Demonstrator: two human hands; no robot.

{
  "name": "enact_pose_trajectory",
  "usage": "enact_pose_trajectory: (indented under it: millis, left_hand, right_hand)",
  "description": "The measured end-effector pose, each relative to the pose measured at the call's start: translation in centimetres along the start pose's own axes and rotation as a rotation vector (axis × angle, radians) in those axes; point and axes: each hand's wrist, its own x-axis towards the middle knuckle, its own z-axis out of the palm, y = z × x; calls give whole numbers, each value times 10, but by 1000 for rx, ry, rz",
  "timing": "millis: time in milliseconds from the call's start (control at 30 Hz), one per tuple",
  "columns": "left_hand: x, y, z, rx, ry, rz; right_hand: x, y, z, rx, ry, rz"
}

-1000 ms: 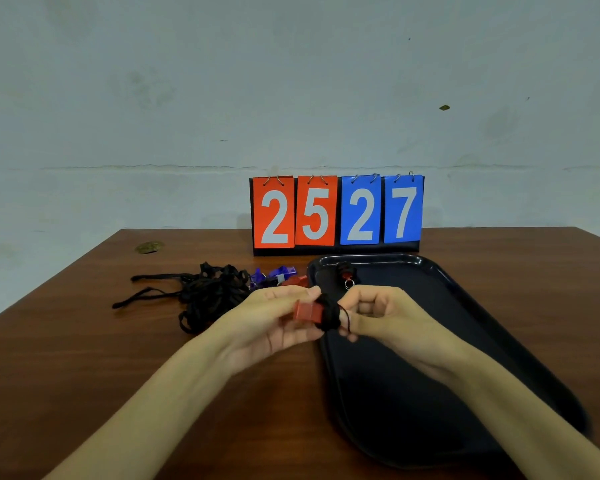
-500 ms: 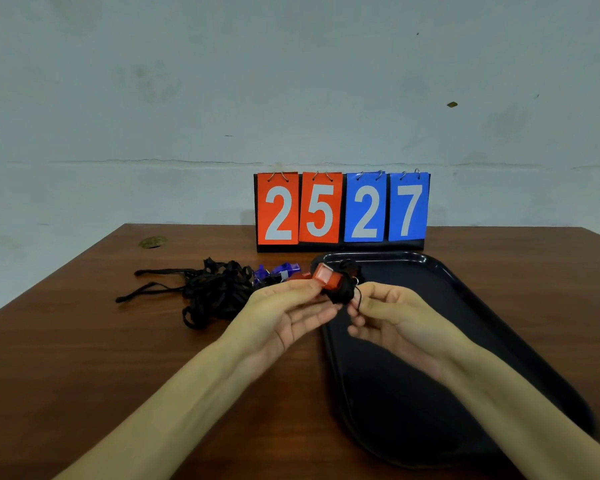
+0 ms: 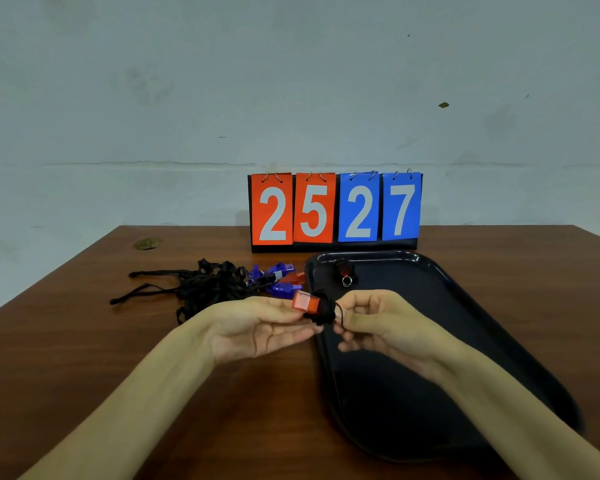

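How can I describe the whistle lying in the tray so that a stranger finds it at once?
Find the number board at the back of the table. Directly before it lies a black tray, and the whistle sits in its far left corner. Alone inside the tray, it is bound in black cord, with a metal ring showing.

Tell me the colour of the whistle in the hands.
Red whistle, black cord wound round; head view.

Hidden: red whistle [image 3: 305, 303] rear, under black cord [image 3: 321, 311]; tray [image 3: 440, 268] right edge blurred.
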Motion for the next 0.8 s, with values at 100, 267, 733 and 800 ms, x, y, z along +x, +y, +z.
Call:
enact_pose_trajectory:
  millis: [100,267,733,800]
  left_hand:
    - [4,-2,-7,-63,-34,-24]
    - [8,-9,-10,43,-23,-28]
    - [-5,4,-6,119,-227,-28]
    - [-6,2,-2,119,-235,44]
  right_hand:
    - [0,0,0,35,-30,17]
    - [-2,-1,2,135,-125,22]
    - [1,1,1,17,-76,16]
    - [0,0,0,61,-86,21]
